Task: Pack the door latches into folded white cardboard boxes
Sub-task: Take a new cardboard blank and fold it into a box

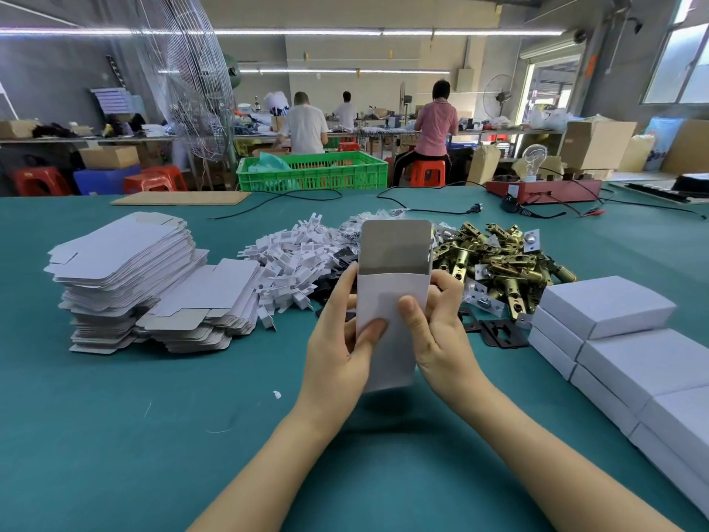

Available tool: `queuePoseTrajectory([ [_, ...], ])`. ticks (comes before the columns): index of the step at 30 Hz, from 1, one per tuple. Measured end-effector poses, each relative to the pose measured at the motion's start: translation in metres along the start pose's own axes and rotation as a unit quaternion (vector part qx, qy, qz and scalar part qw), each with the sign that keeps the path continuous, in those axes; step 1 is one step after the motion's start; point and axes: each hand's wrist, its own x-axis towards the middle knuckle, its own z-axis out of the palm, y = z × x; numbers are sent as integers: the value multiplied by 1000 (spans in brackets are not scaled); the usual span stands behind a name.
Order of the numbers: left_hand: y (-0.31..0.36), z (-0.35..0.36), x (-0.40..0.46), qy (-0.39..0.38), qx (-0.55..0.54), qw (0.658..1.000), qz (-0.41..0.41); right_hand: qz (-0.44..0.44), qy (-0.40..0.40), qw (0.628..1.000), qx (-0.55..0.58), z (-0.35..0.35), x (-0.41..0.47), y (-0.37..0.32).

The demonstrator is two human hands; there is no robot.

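Held box: a white cardboard box (389, 324), upright, gripped by both hands above the green table (153, 435); its top flap stands open, showing a grey inside; whether anything is in it cannot be told.
Left hand (337, 343): fingers curled round the box's left edge, thumb pressed flat on its front face.
Right hand (437, 332): fingers wrapped behind the right edge, thumb on the front, near the left thumb.
Forearms: both bare, rising from the lower edge and converging on the box.
Door latches (502, 263): a loose brass-coloured heap just beyond the right fingers, on the table.
Black plates (498, 334): flat, just right of the right hand.
White plastic parts (291, 263): a pile beyond the left fingers.
Flat box blanks (126, 278): unfolded stacks well left of the left hand.
Closed white boxes (614, 339): stacked rows right of the right hand.
Green crate (312, 171): far behind, holding a pale green bag.
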Motion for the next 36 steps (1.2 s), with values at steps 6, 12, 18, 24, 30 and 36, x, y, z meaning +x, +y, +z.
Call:
queuePoseTrajectory([
  [6, -1, -2, 2, -33, -27, 999, 5, 4, -2, 1000, 9, -3, 2, 4],
  [12, -3, -9, 7, -89, -51, 995, -18, 6, 2, 1000, 12, -4, 3, 7],
  [18, -2, -15, 9, -112, -62, 992, -21, -5, -11, 1000, -10, -5, 1, 8],
  [24, 1, -16, 11, -114, -71, 990, -42, -15, 28, 999, -42, -7, 2, 7],
  [30, 1, -17, 13, -118, -69, 989, -49, -71, 78, 993, -53, -10, 5, -4],
  [36, 1, -17, 13, -116, -69, 990, -52, -83, 70, 993, -37, -10, 4, -8],
])
